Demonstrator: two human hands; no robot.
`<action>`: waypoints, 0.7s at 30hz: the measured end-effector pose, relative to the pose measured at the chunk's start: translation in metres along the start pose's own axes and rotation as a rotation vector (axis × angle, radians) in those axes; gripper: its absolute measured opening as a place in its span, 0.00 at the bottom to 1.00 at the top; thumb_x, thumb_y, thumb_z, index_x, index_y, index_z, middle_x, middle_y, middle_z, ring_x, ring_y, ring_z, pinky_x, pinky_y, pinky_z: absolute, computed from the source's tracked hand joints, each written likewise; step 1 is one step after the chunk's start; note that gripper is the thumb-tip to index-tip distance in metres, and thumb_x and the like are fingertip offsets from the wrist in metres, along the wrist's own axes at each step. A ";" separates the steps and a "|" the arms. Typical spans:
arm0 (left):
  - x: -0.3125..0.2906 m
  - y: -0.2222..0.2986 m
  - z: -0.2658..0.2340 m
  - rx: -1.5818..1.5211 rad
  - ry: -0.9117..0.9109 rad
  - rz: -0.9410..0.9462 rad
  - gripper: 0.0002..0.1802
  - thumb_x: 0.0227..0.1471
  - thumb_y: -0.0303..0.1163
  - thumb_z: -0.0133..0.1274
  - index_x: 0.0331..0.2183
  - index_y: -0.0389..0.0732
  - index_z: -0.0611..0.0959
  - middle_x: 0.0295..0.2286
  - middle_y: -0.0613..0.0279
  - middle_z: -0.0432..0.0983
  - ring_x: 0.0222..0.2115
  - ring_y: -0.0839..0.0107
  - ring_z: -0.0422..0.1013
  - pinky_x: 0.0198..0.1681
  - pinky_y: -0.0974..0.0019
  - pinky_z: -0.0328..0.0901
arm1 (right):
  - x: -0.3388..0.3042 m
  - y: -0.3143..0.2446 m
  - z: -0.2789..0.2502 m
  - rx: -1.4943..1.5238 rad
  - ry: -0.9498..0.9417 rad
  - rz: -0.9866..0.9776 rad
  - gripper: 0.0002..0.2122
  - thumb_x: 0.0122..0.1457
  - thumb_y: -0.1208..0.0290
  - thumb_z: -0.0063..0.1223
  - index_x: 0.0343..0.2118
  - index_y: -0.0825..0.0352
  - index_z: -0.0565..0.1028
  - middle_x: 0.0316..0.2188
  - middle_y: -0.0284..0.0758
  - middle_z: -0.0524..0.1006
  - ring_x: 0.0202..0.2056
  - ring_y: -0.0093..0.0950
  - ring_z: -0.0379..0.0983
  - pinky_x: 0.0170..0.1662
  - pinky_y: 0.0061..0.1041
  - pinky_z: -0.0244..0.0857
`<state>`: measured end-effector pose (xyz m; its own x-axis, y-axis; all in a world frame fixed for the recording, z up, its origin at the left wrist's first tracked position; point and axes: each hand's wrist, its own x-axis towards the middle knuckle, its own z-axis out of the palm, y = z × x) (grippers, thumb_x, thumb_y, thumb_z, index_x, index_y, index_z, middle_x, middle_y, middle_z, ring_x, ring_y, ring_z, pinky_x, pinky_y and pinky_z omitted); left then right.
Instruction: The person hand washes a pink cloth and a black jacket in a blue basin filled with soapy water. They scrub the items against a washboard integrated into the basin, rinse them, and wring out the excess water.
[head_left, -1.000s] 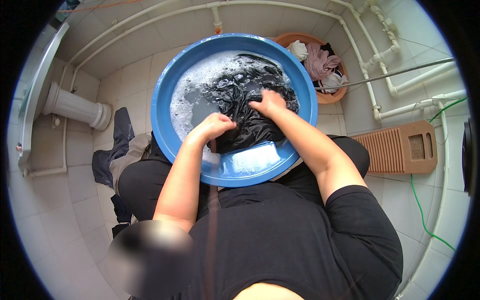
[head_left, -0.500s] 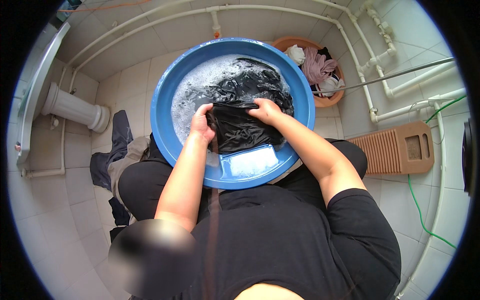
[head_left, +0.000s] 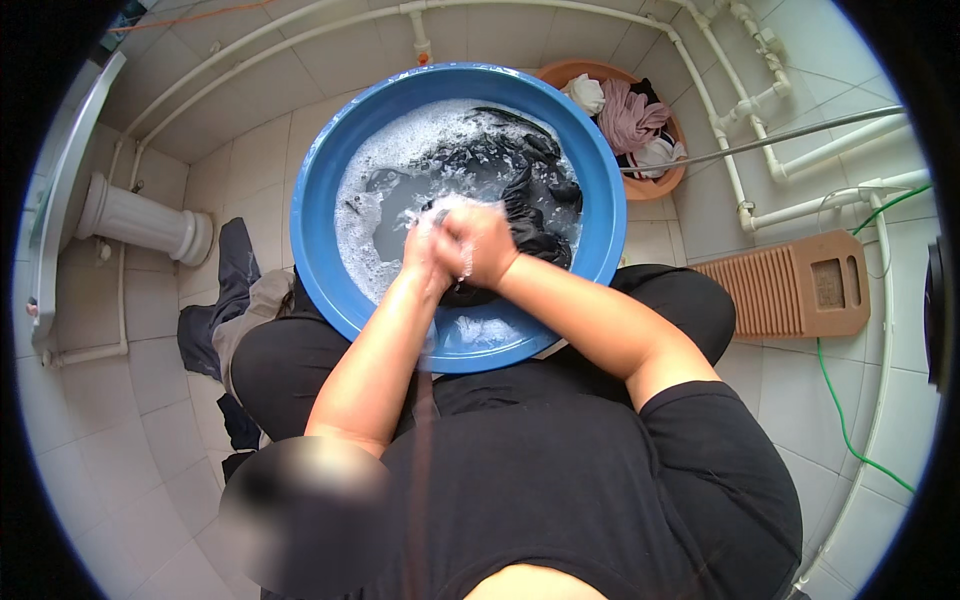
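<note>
In the blue tub [head_left: 312, 290] of sudsy water lies a soaked black garment [head_left: 530, 205], partly under the foam. My left hand [head_left: 426, 250] and my right hand [head_left: 482, 242] press together over the middle of the tub, both closed, with wet foam on them. A bunched piece of the garment is pinched between them, mostly hidden by the fingers, and dark cloth hangs just below. Motion smears the fingertips. At the tub's near side, a moulded panel [head_left: 485, 330] holds some suds.
Behind the tub, to the right, an orange basin [head_left: 672, 185] holds pink, white and dark clothes. A brown washboard [head_left: 790, 290] lies at the right, by a green hose [head_left: 845, 430]. Dark and beige clothes [head_left: 225, 300] lie on the floor at left, near a white pedestal [head_left: 145, 220].
My hands have come together from a spread hold on the black garment, the right one moving left. The cloth stretched between them is bunched up now, and more grey water shows.
</note>
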<state>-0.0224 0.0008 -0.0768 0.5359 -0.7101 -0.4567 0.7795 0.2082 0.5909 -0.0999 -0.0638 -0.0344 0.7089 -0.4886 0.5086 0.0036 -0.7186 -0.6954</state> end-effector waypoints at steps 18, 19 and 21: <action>0.011 0.022 -0.014 -0.014 0.227 0.205 0.14 0.53 0.33 0.49 0.40 0.35 0.69 0.36 0.54 0.72 0.36 0.62 0.71 0.42 0.60 0.67 | 0.034 0.101 -0.016 -0.290 -0.364 0.539 0.26 0.48 0.42 0.49 0.39 0.63 0.70 0.38 0.42 0.74 0.42 0.40 0.70 0.44 0.35 0.63; 0.010 0.025 -0.018 0.019 0.297 0.195 0.13 0.52 0.30 0.49 0.39 0.35 0.69 0.35 0.54 0.72 0.36 0.62 0.71 0.41 0.60 0.67 | 0.028 0.097 -0.021 -0.397 -0.578 0.426 0.29 0.47 0.41 0.50 0.42 0.64 0.69 0.39 0.43 0.73 0.44 0.39 0.69 0.47 0.34 0.62; 0.007 0.025 -0.020 0.083 0.410 0.174 0.11 0.51 0.27 0.50 0.37 0.36 0.71 0.32 0.57 0.72 0.31 0.66 0.71 0.34 0.65 0.68 | 0.028 0.106 -0.029 -0.434 -0.680 0.581 0.33 0.44 0.41 0.52 0.44 0.66 0.69 0.42 0.47 0.73 0.45 0.40 0.69 0.48 0.34 0.62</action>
<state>0.0072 0.0144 -0.0786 0.7540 -0.3403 -0.5618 0.6467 0.2348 0.7257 -0.1000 -0.1685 -0.0790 0.7731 -0.5318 -0.3457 -0.6343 -0.6428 -0.4295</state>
